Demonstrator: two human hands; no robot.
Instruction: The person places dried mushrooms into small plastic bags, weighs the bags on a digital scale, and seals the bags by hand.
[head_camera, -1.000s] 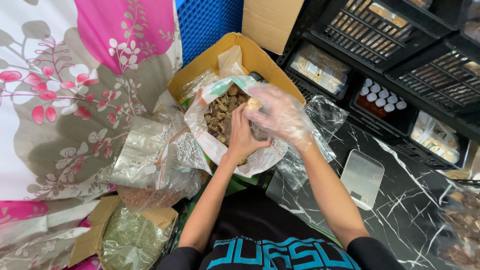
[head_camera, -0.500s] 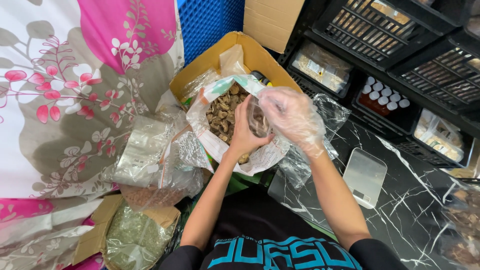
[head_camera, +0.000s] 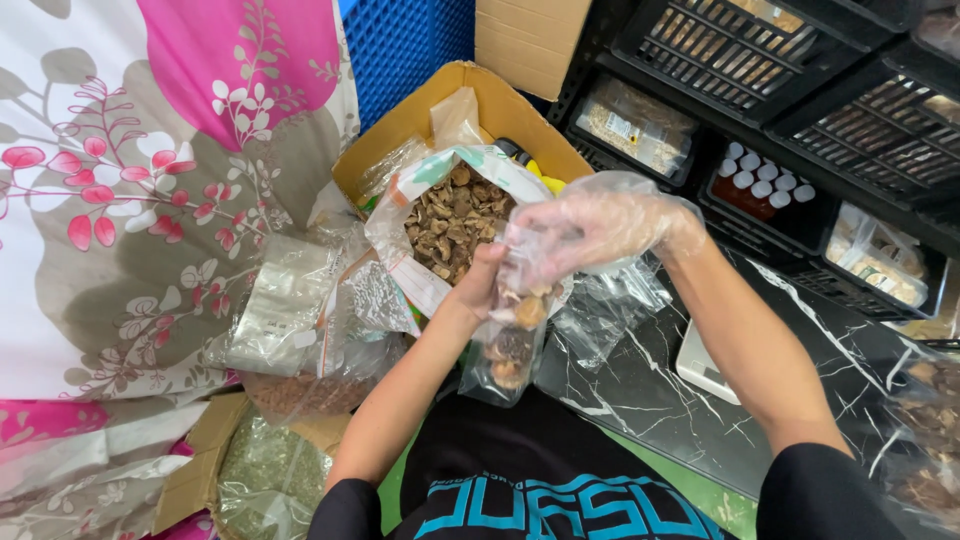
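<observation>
Filling a small clear bag (head_camera: 510, 345) is the step in hand, by my reading. Left to right: the bare left hand (head_camera: 482, 285) is pinching the limp bag's mouth; the big crinkled sack (head_camera: 455, 225) of brown, wrinkled dried mushrooms is gaping in the cardboard box (head_camera: 420, 115); the right hand (head_camera: 590, 225), sheathed in filmy plastic, is cupping pieces over the opening. Next calls for a steady drop inside.
</observation>
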